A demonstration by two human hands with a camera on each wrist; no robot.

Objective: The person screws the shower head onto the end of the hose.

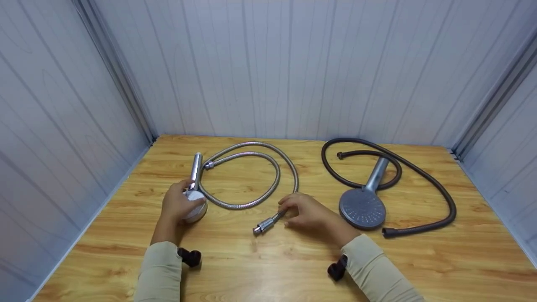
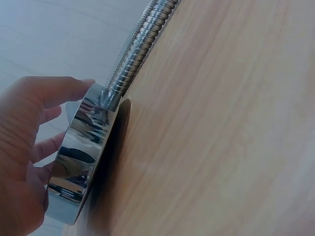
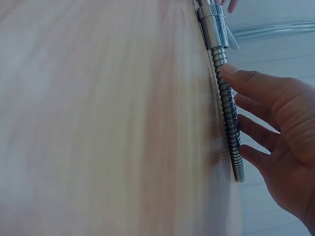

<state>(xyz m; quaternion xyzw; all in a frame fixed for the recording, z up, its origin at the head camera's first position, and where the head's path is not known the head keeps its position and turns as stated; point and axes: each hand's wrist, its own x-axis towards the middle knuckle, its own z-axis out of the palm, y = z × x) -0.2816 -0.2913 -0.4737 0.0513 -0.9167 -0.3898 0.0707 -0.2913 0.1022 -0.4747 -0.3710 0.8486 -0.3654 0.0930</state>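
Observation:
A small chrome shower head (image 1: 195,207) sits at the left of the table, its handle (image 1: 196,167) pointing to the back. My left hand (image 1: 178,203) grips its round head, thumb over one edge and fingers round the far side, as the left wrist view shows. Right of it lies a looped silver metal hose (image 1: 235,206). My right hand (image 1: 308,212) is at the hose's near end, thumb and fingers spread apart beside the ribbed part. In the right wrist view the fingertips (image 3: 246,150) are right at the hose, just behind its chrome end fitting (image 3: 214,29).
A larger grey shower head (image 1: 362,208) lies face up at the right, with a dark hose (image 1: 436,180) looped around its handle. Pale panel walls (image 1: 268,71) enclose the wooden table (image 1: 260,268) at the back and both sides.

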